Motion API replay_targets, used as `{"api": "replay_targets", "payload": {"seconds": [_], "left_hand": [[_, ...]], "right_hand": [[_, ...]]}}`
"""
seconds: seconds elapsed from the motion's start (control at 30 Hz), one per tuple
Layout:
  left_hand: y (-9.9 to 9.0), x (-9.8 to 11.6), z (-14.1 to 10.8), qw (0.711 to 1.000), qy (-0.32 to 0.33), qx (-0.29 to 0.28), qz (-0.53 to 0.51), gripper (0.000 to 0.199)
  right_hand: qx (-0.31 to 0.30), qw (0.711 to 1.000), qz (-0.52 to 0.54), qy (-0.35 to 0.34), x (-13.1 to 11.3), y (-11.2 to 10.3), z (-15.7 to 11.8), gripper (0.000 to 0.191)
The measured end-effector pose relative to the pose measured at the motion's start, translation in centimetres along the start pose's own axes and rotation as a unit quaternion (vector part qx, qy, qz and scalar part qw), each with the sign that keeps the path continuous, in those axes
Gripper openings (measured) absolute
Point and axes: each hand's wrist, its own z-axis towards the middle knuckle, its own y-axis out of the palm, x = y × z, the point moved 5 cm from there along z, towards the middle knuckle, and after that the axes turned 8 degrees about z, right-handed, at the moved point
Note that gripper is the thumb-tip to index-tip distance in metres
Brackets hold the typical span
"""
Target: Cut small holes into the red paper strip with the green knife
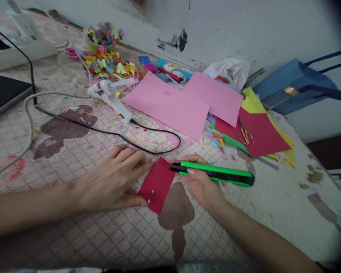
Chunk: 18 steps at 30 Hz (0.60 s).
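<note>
A small red rectangle of paper or foam [157,185] lies flat on the patterned cloth, with two small grey dots near its lower end. My left hand [119,180] rests along its left side, fingers spread, thumb and fingertips touching its edge. In my right hand [203,184] is a green and black box cutter [218,173], gripped between thumb and fingers. Its dark blade is out and points left, over or against the upper right edge of the red piece; whether it touches, I cannot tell.
Beyond my hands lie a white glue gun [110,99] with a black cord, pink sheets [170,104], red sheets [261,132] with small gold scissors [246,137], and heaped paper cut-outs [110,64]. A black device [7,93] sits left; a blue bag [295,85] stands right.
</note>
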Motion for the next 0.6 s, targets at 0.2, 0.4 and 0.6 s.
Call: {"api": "replay_targets", "payload": {"seconds": [0.2,0.4,0.6], "left_hand": [[-0.5,0.6,-0.2,0.998,0.049,0.015,-0.043,0.061],[-0.4,0.3,0.1,0.987,0.036,-0.023,-0.157,0.052],[0.2,-0.2,0.0,0.983,0.043,-0.024,-0.176,0.054]], "right_hand": [[0.01,1.0,-0.023,-0.006,-0.1,-0.2,-0.4,0.016],[0.066,0.995,-0.076,-0.022,-0.8,-0.8,-1.7,0.018],[0.014,0.995,-0.1,-0.025,-0.5,-0.2,-1.5,0.018]]}}
